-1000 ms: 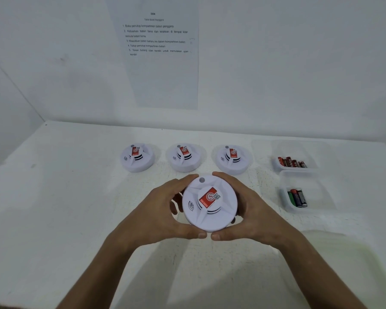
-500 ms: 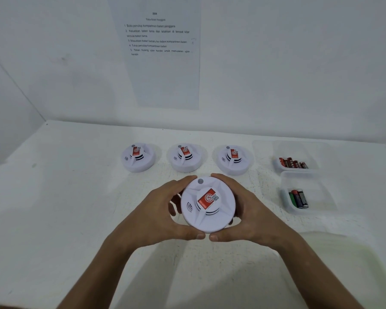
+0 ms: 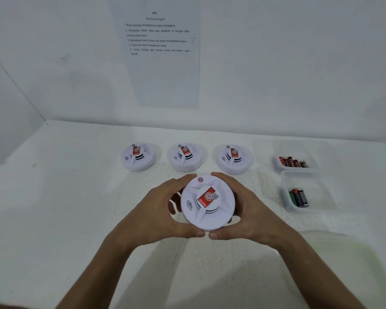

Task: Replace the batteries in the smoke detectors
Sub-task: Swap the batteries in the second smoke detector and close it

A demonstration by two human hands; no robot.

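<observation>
A round white smoke detector [image 3: 207, 202] with a red label faces up, held above the white table [image 3: 65, 197]. My left hand [image 3: 158, 210] grips its left rim and my right hand [image 3: 252, 210] grips its right rim, thumbs almost meeting at the near edge. Three more white detectors stand in a row behind it: left [image 3: 138, 156], middle [image 3: 185, 156], right [image 3: 233, 158]. At the right, a clear tray [image 3: 299, 167] holds several red batteries [image 3: 293, 162]. A nearer clear tray [image 3: 321, 197] holds three dark batteries [image 3: 298, 197].
A printed instruction sheet [image 3: 158, 52] hangs on the white wall behind the table. A pale translucent lid or tray [image 3: 348, 264] lies at the near right corner. The wall corner runs down at the far left.
The held detector has shifted slightly left and turned a little between my hands. The small indicator near its far edge now shows reddish.
</observation>
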